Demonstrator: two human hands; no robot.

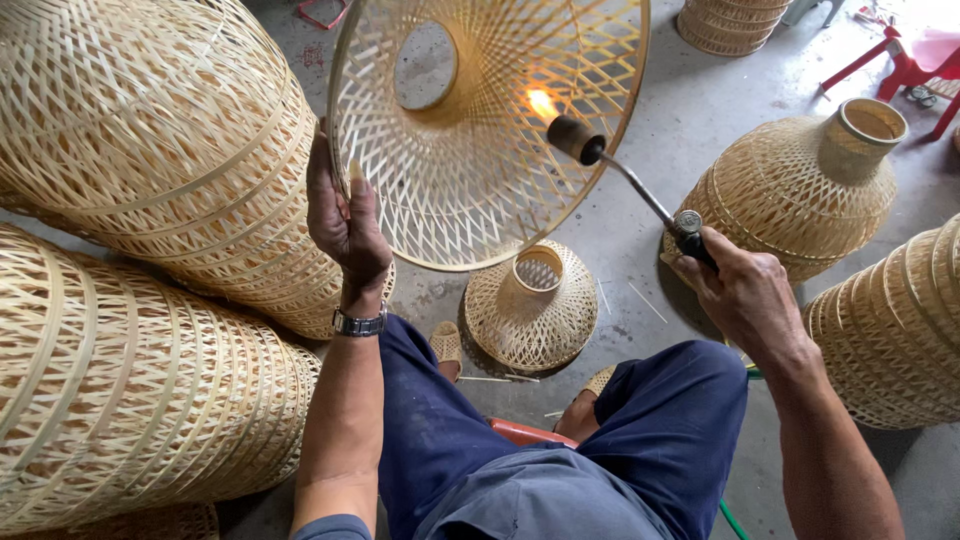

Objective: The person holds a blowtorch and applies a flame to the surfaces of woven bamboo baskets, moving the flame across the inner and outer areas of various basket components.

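- Seated person in blue trousers (560, 470), knees apart above a concrete floor (640, 230); a wristwatch (358, 323) sits on the left wrist.
- Left hand (345, 225) closed around the rim of a woven bamboo lampshade (480, 130), which is raised and tilted so that its open inside faces the flame.
- Right hand (745, 290) gripping a gas torch (640, 185); the nozzle reaches inside the shade, where a small flame (541, 102) plays close to the weave, probably licking stray fibres.
- Between the feet, a small bell-shaped shade (530, 305) rests on the floor.
- Stacked shades (130, 300) lie to the left; further shades (810, 180) stand to the right, and a red stool (905, 65) beyond.
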